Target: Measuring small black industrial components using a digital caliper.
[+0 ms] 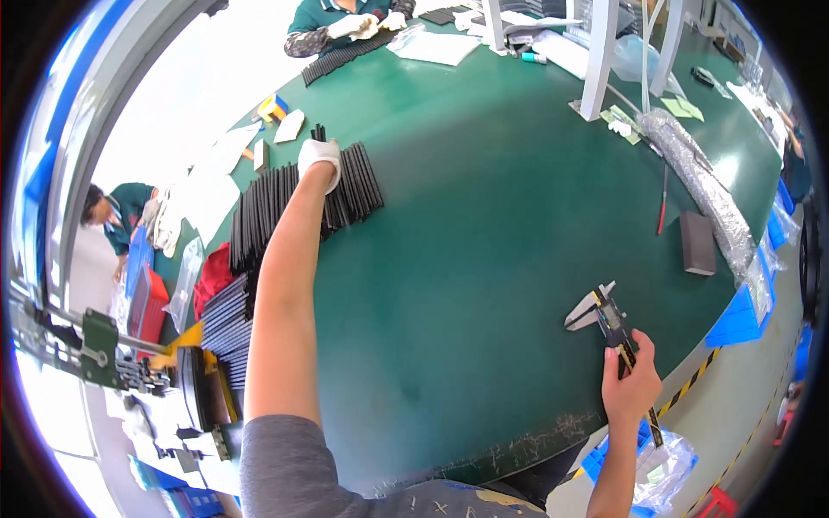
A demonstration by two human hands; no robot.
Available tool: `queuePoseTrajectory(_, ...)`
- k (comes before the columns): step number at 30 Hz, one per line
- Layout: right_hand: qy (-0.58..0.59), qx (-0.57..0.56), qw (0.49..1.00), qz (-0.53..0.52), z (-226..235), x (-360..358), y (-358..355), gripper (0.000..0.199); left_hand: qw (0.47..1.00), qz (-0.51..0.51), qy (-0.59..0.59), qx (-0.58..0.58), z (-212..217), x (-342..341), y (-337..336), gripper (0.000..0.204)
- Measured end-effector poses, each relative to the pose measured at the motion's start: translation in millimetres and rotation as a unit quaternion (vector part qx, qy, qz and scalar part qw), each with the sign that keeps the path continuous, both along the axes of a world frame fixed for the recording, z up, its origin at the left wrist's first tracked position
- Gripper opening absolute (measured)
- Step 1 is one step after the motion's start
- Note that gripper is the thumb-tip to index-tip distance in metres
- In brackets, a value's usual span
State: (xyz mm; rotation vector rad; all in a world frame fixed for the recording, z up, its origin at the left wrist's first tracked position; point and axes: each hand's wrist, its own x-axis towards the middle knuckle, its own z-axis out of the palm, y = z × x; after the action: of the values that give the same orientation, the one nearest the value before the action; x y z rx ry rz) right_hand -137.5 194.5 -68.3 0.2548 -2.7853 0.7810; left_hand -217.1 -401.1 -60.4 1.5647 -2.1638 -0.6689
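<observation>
My left hand (319,158), in a white glove, reaches far out over a row of slim black rods (263,211). Its fingers are closed around one or more of these rods, whose tips stick out past the glove; the grip itself is partly hidden. In my bare right hand (630,388) is a digital caliper (611,319), held by its beam over the table's right side. The caliper's jaws point up and left, with nothing between them. More dark rods (226,324) lie at the left, beside my forearm.
The green table (466,259) spreads ahead. At the right lie a dark grey block (697,244), a red-handled tool (662,216) and a long silvery wrapped bundle (699,173). White posts (598,69) rise at the back. Co-workers sit far ahead and left; a metal fixture (104,350) stands left.
</observation>
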Motion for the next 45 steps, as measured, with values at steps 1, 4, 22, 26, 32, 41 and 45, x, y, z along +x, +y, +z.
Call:
queuePoseTrajectory(1,-0.005,-0.006,1.0,-0.004,-1.1,0.3,1.6,0.042,0.999,-0.006,-0.015,0.031,-3.9,-7.1,-9.1,0.04)
queuePoseTrajectory(4,-0.005,-0.008,1.0,-0.005,-1.4,0.6,7.8,0.042,0.99,-0.038,-0.138,-0.005,16.1,-16.8,26.0,0.034)
queuePoseTrajectory(22,0.025,-0.01,0.999,0.043,-1.6,-3.2,6.1,0.038,0.937,-0.116,-0.128,-0.304,86.9,58.3,68.0,0.033)
queuePoseTrajectory(26,0.001,0.005,1.0,0.024,-12.0,-5.3,9.4,0.04,0.841,-0.193,-0.133,-0.487,109.6,172.5,68.2,0.023)
queuePoseTrajectory(32,0.02,0.017,1.0,-0.007,-16.4,-15.2,17.5,0.043,0.898,-0.207,-0.198,-0.335,112.3,367.9,151.8,0.017)
queuePoseTrajectory(41,0.04,0.042,0.998,0.015,-20.7,-21.3,19.7,0.046,0.881,-0.312,-0.303,-0.185,52.4,402.3,183.2,0.055)
queuePoseTrajectory(45,0.021,0.063,0.998,-0.01,-18.8,-17.9,18.6,0.047,0.885,-0.298,-0.325,-0.147,50.0,388.2,173.2,0.06)
